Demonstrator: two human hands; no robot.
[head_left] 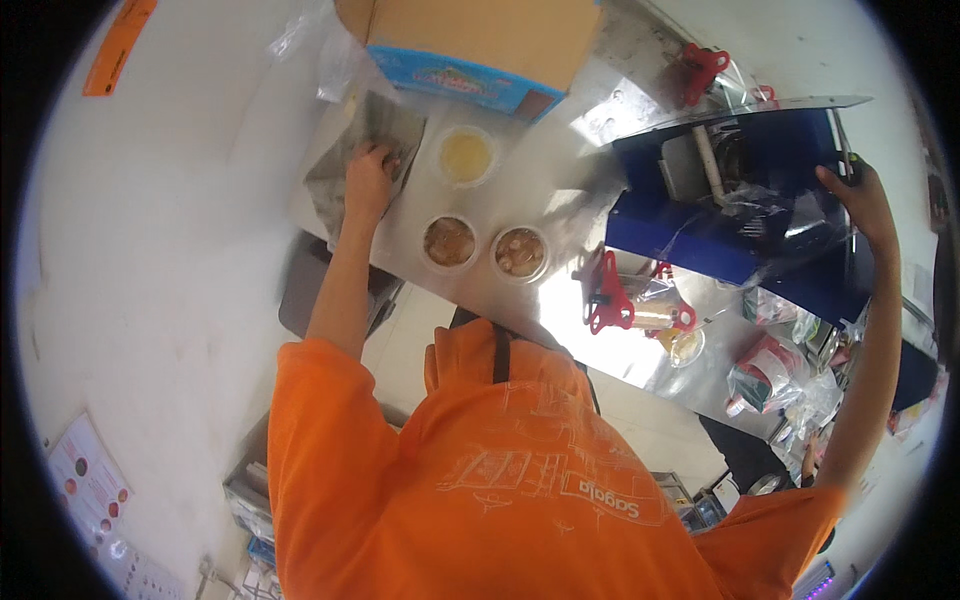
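At the left end of the metal counter, my left hand (370, 172) rests with curled fingers on a grey-brown sheet-like thing (330, 175). What its fingers hold, if anything, is hidden. Beside it stands a round clear tub of yellow liquid (467, 156). Two similar tubs with brown contents, a left one (448, 243) and a right one (520, 253), sit closer to my body. Far to the right, my right hand (858, 200) is closed round a dark handle at the edge of a blue film-sealing machine (680, 245), thumb on the near side.
A cardboard box (485, 40) with a blue band stands behind the tubs. Red roll holders (610, 295) with film stick out from the machine. Plastic-wrapped packages (770, 372) lie at the right. A grey bin (305, 285) stands below the counter's left edge.
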